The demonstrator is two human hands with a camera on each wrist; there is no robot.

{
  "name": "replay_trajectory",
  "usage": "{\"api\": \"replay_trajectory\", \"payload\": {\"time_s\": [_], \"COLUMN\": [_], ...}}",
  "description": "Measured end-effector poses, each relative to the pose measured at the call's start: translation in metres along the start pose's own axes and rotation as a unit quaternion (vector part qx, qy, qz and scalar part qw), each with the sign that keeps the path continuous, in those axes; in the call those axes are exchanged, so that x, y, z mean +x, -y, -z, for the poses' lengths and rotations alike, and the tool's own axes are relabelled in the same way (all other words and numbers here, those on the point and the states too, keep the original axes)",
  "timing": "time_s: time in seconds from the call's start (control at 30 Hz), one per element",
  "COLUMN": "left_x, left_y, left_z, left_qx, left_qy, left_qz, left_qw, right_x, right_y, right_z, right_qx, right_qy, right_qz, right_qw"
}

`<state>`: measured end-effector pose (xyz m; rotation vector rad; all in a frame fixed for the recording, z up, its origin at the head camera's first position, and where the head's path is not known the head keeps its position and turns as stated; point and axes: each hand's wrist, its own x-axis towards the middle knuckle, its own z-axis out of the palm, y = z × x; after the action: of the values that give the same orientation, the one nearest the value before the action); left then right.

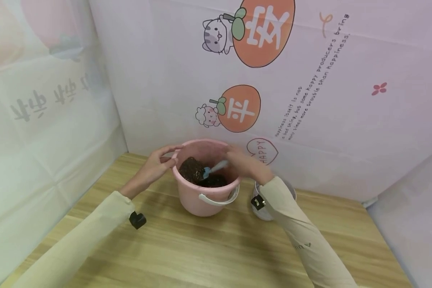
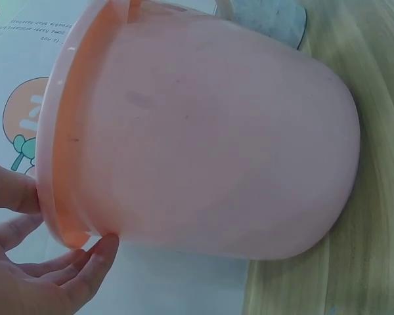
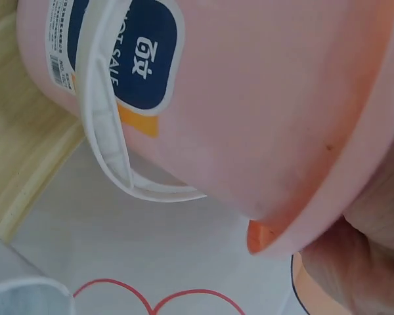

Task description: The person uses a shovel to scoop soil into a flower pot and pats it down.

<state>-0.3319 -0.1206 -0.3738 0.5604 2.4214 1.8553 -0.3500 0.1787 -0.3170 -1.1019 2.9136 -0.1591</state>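
A pink bucket (image 1: 201, 202) stands on the table, tipped towards the viewer in the head view, with dark soil (image 1: 191, 170) inside. My left hand (image 1: 156, 166) grips its left rim, thumb and fingers on either side of the edge, as the left wrist view shows at the rim (image 2: 49, 151). My right hand (image 1: 246, 162), slightly blurred, reaches over the far right rim and holds a small trowel (image 1: 219, 166) by its pale handle. The light blue blade (image 1: 206, 172) lies against the soil. In the right wrist view the bucket's rim hides most of that hand (image 3: 361, 256).
A pale grey container (image 1: 262, 214) stands right of the bucket, partly behind my right forearm. The bucket's white handle (image 1: 219, 202) hangs down its front. A printed cloth (image 1: 165, 80) forms a wall behind the wooden table (image 1: 187, 256), with further cloth on both sides.
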Motion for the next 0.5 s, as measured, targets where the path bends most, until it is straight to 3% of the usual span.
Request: {"api": "replay_trajectory", "payload": {"time_s": [0.13,0.33,0.37,0.5], "left_x": [0.0,0.001,0.001,0.002], "left_y": [0.0,0.0,0.0,-0.001], "left_z": [0.001,0.004,0.004,0.003], "left_qx": [0.006,0.006,0.006,0.007], "left_qy": [0.001,-0.006,-0.004,-0.002], "left_qz": [0.006,0.007,0.006,0.01], "left_qw": [1.0,0.9999,0.9999,0.9999], "right_x": [0.001,0.003,0.006,0.003], "right_y": [0.0,-0.003,-0.016,-0.016], "right_z": [-0.001,-0.002,-0.011,-0.01], "right_qx": [-0.017,0.021,0.032,0.043], "right_qy": [-0.002,-0.007,-0.015,-0.016], "right_qz": [-0.007,0.008,0.017,0.006], "right_qw": [1.0,1.0,0.999,0.999]}}
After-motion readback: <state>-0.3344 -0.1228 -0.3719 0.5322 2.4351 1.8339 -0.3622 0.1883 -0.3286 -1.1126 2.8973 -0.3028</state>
